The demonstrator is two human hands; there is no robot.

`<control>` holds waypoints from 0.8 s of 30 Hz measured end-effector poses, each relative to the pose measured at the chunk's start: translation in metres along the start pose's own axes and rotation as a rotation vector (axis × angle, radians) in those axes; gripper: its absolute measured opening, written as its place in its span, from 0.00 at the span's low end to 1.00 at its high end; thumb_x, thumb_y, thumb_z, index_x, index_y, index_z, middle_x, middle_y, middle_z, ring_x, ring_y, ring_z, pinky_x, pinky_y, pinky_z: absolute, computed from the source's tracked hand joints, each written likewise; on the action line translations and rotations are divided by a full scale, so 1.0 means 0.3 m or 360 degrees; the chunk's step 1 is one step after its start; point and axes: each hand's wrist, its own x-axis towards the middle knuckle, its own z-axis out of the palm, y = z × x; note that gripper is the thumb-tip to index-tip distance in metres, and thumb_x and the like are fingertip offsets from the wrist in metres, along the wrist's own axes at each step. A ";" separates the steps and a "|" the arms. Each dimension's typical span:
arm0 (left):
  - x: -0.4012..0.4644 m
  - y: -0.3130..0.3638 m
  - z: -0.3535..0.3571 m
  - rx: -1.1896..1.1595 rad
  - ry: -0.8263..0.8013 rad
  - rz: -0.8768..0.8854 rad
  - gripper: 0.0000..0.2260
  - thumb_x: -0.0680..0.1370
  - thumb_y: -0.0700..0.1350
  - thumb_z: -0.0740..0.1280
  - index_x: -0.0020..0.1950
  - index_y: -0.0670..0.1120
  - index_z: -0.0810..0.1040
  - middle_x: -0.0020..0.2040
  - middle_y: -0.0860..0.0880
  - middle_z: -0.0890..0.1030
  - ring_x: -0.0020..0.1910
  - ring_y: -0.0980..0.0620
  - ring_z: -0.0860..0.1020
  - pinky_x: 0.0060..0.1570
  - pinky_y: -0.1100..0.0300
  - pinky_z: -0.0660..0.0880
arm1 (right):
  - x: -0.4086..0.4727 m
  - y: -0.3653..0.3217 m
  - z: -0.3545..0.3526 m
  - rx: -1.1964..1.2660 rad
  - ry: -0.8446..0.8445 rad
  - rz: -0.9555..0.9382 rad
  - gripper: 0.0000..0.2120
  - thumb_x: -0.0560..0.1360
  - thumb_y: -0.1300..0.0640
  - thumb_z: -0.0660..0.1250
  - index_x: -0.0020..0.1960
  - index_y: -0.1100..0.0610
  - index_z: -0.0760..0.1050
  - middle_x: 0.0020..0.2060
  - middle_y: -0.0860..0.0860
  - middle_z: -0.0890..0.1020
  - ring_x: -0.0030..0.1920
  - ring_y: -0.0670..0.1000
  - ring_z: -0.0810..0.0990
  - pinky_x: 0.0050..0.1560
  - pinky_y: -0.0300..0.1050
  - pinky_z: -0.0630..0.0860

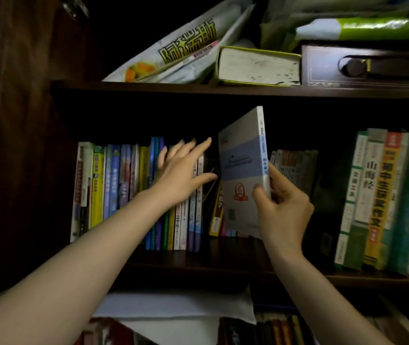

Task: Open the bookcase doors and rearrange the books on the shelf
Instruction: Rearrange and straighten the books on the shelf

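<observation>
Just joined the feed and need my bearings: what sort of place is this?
Probably a home study or living room, at a dark wooden bookcase. Its middle shelf holds upright school-type paperbacks; papers and a case are piled above. The right hand holds a grey book.

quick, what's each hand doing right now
Left hand: open, fingers straight, pressing against the row of books.
Right hand: gripping the grey-and-blue book.

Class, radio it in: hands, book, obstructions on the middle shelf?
Left hand open, pressing row of upright colourful books. Right hand pinching grey-and-lilac paperback, tilted over gap. Leaning yellow-spined book partly blocks gap.
</observation>
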 end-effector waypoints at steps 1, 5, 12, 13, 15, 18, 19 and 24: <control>-0.001 -0.020 0.008 -0.0007 0.0020 0.0023 0.32 0.77 0.60 0.62 0.76 0.59 0.50 0.77 0.51 0.55 0.76 0.51 0.50 0.71 0.54 0.42 | -0.006 0.023 0.026 0.0004 0.0001 0.0037 0.20 0.75 0.63 0.68 0.65 0.51 0.75 0.47 0.33 0.78 0.45 0.29 0.78 0.44 0.29 0.77; -0.006 -0.085 0.030 -0.0031 0.0096 0.0157 0.31 0.77 0.61 0.59 0.76 0.59 0.50 0.77 0.53 0.57 0.76 0.53 0.50 0.70 0.55 0.42 | -0.042 0.100 0.118 0.0062 -0.0083 0.0215 0.21 0.75 0.63 0.67 0.66 0.49 0.73 0.55 0.41 0.79 0.49 0.32 0.76 0.48 0.28 0.76; -0.001 -0.123 0.083 -0.0100 0.0308 0.0252 0.35 0.73 0.72 0.47 0.76 0.56 0.57 0.73 0.52 0.65 0.73 0.54 0.56 0.66 0.59 0.45 | -0.048 0.129 0.150 0.0280 -0.0591 0.0248 0.22 0.74 0.65 0.69 0.60 0.42 0.73 0.54 0.39 0.80 0.55 0.38 0.79 0.52 0.36 0.78; -0.001 -0.123 0.094 -0.0109 0.0345 0.0251 0.35 0.73 0.72 0.45 0.75 0.55 0.58 0.73 0.51 0.66 0.72 0.54 0.56 0.65 0.60 0.46 | -0.048 0.133 0.148 0.0317 -0.0695 0.0308 0.22 0.74 0.65 0.69 0.59 0.42 0.73 0.54 0.41 0.81 0.55 0.40 0.79 0.49 0.36 0.78; -0.004 -0.125 0.112 -0.0111 0.0388 0.0256 0.34 0.74 0.71 0.44 0.75 0.55 0.59 0.72 0.49 0.67 0.72 0.53 0.57 0.66 0.59 0.46 | -0.041 0.136 0.139 0.0330 -0.0917 0.0450 0.22 0.73 0.63 0.69 0.56 0.39 0.70 0.55 0.41 0.78 0.55 0.39 0.78 0.43 0.31 0.75; -0.007 -0.126 0.126 -0.0078 0.0441 0.0281 0.33 0.75 0.70 0.45 0.75 0.54 0.59 0.72 0.48 0.67 0.72 0.52 0.58 0.67 0.58 0.46 | -0.008 0.142 0.121 0.0290 -0.1279 0.0650 0.29 0.72 0.60 0.71 0.60 0.32 0.63 0.63 0.42 0.70 0.60 0.39 0.70 0.49 0.33 0.72; -0.007 -0.125 0.128 -0.0071 0.0456 0.0289 0.33 0.76 0.70 0.44 0.75 0.54 0.59 0.72 0.48 0.67 0.72 0.52 0.58 0.67 0.58 0.46 | 0.006 0.144 0.119 0.0236 -0.1400 0.0682 0.33 0.72 0.58 0.72 0.63 0.30 0.59 0.68 0.44 0.66 0.65 0.44 0.67 0.52 0.35 0.71; -0.011 -0.128 0.140 -0.0040 0.0497 0.0288 0.32 0.76 0.70 0.47 0.76 0.55 0.57 0.74 0.48 0.65 0.73 0.51 0.58 0.69 0.54 0.45 | 0.076 0.179 0.148 -0.0126 -0.1846 0.0559 0.48 0.73 0.57 0.71 0.71 0.35 0.37 0.77 0.45 0.44 0.75 0.50 0.53 0.57 0.29 0.63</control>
